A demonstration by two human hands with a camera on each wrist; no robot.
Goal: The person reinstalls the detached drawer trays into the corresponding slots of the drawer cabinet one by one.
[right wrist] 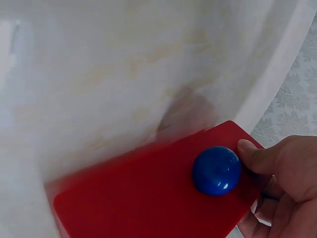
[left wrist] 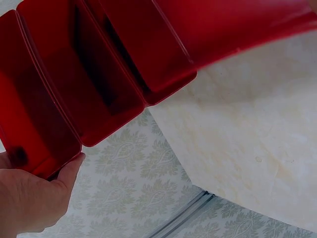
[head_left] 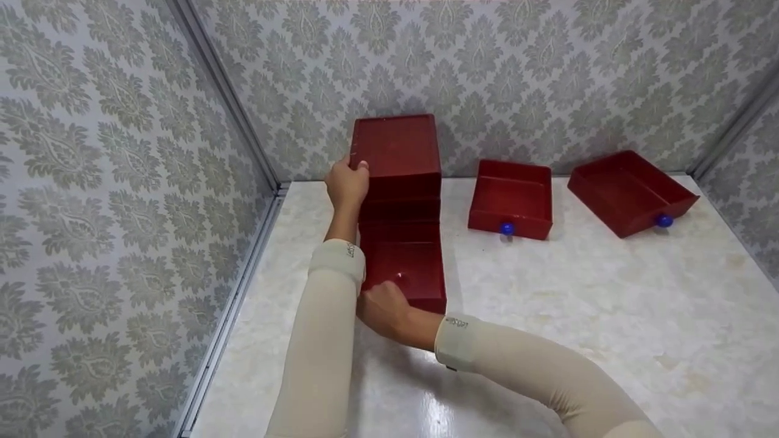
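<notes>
A red drawer cabinet [head_left: 395, 146] stands upright near the back wall. My left hand [head_left: 348, 182] grips its top left side, the thumb on the front rim in the left wrist view. That view shows two bare slots in the cabinet above a red drawer [head_left: 405, 267], which sticks far out of the lowest slot. With my right hand [head_left: 386, 310] I hold this drawer's front left corner. In the right wrist view the thumb [right wrist: 250, 153] lies on the front panel beside a round blue knob [right wrist: 217, 170], and the other fingers curl round the drawer's side.
To the right of the cabinet, a second red drawer [head_left: 511, 198] with a blue knob lies on the pale marbled table [head_left: 578, 340]. A third one [head_left: 630, 191] lies farther right, turned at an angle near the back wall. Patterned walls [head_left: 487, 73] enclose the back and sides.
</notes>
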